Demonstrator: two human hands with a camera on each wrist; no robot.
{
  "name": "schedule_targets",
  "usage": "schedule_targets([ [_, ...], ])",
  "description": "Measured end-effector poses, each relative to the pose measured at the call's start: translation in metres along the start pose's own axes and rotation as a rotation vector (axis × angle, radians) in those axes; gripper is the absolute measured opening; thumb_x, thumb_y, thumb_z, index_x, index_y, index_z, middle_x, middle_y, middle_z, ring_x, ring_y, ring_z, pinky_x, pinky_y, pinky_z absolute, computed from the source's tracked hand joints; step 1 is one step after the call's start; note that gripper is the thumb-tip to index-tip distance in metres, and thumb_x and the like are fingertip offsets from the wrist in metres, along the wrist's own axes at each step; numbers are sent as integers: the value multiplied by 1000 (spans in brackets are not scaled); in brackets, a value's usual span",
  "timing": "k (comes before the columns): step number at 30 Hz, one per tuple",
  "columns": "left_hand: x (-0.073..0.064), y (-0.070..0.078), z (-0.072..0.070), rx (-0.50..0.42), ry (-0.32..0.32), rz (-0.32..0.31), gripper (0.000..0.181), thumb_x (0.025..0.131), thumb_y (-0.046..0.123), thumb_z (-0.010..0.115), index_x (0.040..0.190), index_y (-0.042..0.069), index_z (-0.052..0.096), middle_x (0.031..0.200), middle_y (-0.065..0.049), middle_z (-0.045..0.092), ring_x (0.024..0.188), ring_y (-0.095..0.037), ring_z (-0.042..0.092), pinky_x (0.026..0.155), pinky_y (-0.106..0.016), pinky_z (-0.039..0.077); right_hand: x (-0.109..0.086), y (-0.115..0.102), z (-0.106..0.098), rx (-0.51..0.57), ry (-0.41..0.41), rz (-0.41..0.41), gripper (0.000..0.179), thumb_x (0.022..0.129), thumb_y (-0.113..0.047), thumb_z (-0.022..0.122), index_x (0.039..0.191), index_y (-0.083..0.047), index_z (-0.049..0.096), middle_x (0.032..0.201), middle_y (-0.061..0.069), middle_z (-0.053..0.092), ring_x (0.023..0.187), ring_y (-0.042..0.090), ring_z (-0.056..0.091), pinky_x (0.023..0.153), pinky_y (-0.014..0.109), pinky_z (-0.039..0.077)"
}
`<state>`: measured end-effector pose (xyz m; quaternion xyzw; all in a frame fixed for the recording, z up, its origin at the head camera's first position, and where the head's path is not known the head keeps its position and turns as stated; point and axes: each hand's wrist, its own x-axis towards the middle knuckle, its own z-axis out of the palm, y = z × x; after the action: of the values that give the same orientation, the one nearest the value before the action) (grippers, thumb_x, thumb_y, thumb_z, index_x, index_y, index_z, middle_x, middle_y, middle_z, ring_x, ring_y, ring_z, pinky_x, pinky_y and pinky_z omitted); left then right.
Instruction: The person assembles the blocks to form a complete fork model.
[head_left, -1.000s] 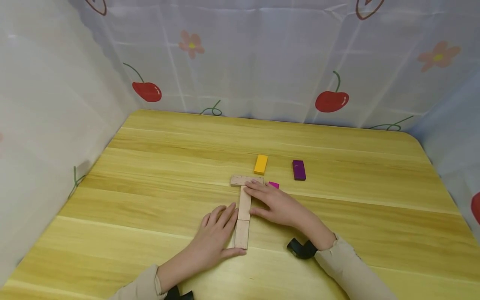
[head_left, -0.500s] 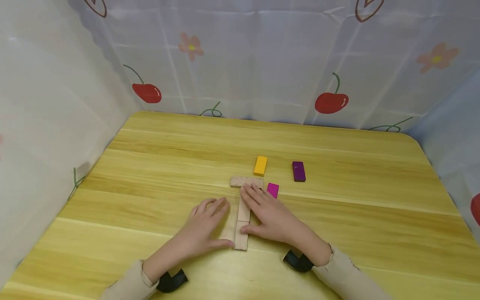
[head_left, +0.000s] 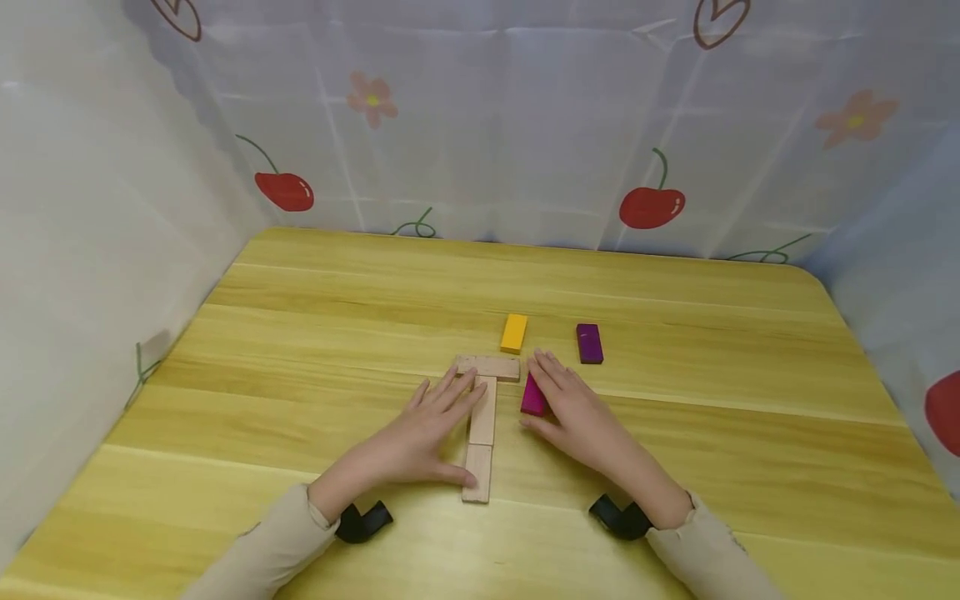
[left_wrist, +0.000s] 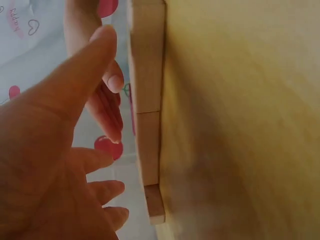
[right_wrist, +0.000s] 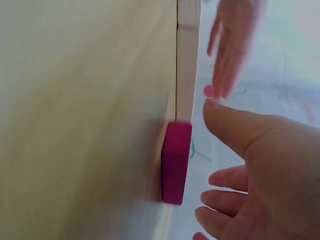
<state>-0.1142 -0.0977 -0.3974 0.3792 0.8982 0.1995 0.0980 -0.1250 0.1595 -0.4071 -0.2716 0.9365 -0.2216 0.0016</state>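
Two plain wooden blocks, a far one (head_left: 483, 412) and a near one (head_left: 477, 473), lie end to end. Their far end meets a third wooden block (head_left: 491, 367) lying crosswise, so they form a T. My left hand (head_left: 416, 437) hovers over the T from the left, fingers spread; a gap shows between it and the blocks in the left wrist view. To the right of the stem lies a magenta block (right_wrist: 175, 165). Over its right side reaches my right hand (head_left: 585, 421), fingers extended, covering part of it in the head view. The right wrist view shows the thumb and fingers apart from it.
Beyond the T, a yellow block (head_left: 514, 333) lies on the wooden table (head_left: 337, 292). A dark purple block (head_left: 589, 343) is farther right. Printed curtains (head_left: 480, 125) enclose the table's back and sides.
My right hand has left the wooden blocks and moved right to the magenta block. My left hand drew back left, then came forward over the T.
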Motion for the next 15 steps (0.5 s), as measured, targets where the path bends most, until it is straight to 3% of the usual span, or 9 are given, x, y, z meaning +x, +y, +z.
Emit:
schedule_targets([
  [6, 6, -5, 5, 12, -72, 34, 118, 69, 67, 66, 151, 10, 4, 153, -15, -9, 138, -32, -12, 104, -58, -1, 2, 10, -3, 6, -3, 39, 78, 82, -30, 74, 141, 6, 36, 145, 21, 33, 132, 33, 30, 104, 50, 24],
  [15, 16, -13, 4, 22, -144, 57, 120, 68, 68, 67, 152, 13, 1, 153, -15, -12, 138, -32, -13, 104, -57, -2, 3, 16, -6, 31, -15, 53, 74, 85, -30, 71, 140, 5, 37, 143, 20, 36, 129, 34, 35, 103, 50, 27],
])
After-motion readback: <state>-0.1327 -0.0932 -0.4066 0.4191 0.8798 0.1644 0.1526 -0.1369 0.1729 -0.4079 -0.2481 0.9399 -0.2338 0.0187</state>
